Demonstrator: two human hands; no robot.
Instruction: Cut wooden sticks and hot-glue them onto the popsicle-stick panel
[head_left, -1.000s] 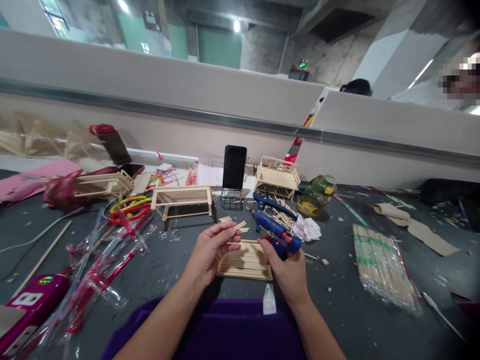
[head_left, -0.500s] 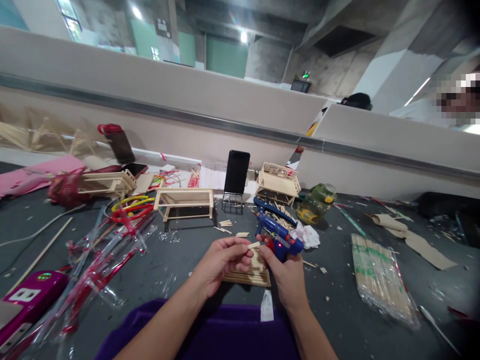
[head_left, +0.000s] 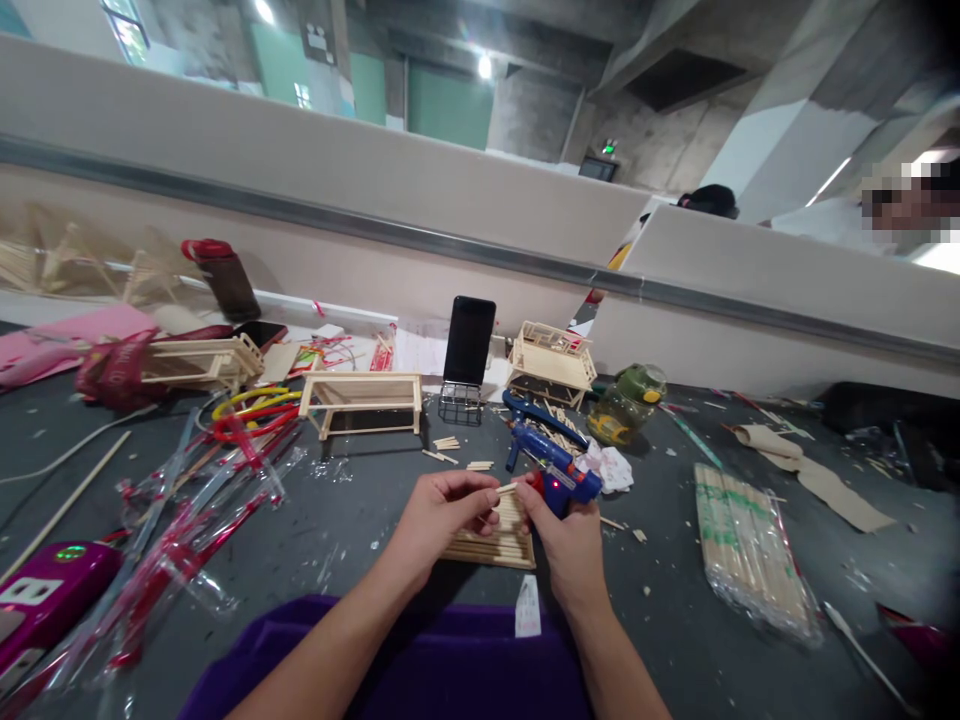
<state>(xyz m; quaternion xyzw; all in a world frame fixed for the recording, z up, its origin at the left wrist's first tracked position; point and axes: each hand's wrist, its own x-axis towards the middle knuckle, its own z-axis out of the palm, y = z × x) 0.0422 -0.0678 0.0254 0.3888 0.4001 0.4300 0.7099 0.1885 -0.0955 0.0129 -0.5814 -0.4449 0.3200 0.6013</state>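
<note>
My left hand pinches a short wooden stick between thumb and fingertips. The blue hot glue gun is held in my right hand, its nozzle pointing up and left and a red light glowing on its body. My right thumb and fingertip are also at the stick's right end. Below both hands lies a panel of wooden sticks set side by side, partly covered by the fingers. Just beyond the hands are several cut stick pieces on the dark table.
Small wooden furniture models and a phone on a wire stand are at the back. Right lie a green-lidded bottle and bagged sticks. Left are plastic wrappers and a purple device. Purple cloth is in front.
The view has shifted slightly, so the table things appear a little further left. Both hands keep nearly the same pose, with the stick and glue gun still held.
</note>
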